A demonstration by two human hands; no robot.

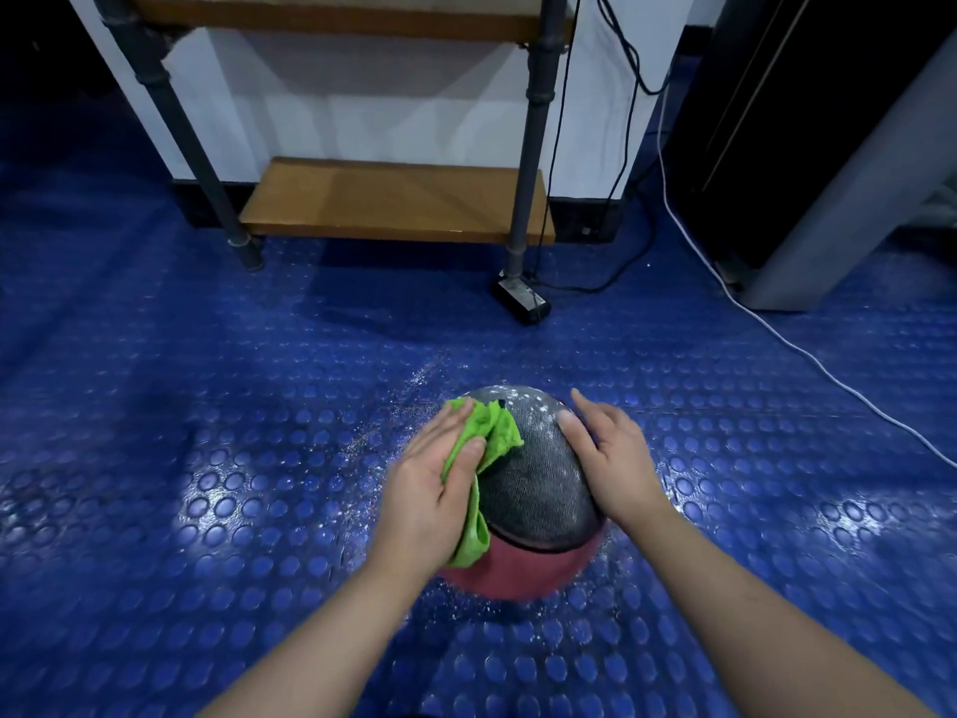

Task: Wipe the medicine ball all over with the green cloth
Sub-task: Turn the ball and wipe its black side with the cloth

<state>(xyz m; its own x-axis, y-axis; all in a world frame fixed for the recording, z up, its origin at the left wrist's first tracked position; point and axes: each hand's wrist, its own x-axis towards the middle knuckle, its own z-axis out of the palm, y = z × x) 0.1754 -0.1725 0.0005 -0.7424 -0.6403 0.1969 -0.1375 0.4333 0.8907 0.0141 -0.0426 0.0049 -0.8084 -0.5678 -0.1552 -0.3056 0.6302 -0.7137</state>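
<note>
Because the medicine ball (pixel 538 474) rested loose on the studded blue floor (pixel 207 406), both hands were applied to it from opposite sides. The left hand (pixel 435 489) lay flat against the ball's left flank with fingers extended, pressing the green cloth (pixel 492 432) to the surface. A bunch of cloth showed between thumb and forefinger, and a tail hung below the palm. The right hand (pixel 616 458), also flat and holding nothing, bore on the right flank, probably to stop the ball rolling under wiping pressure. White specks (pixel 512 399) marked the far upper surface, so that zone appeared not yet wiped.
</note>
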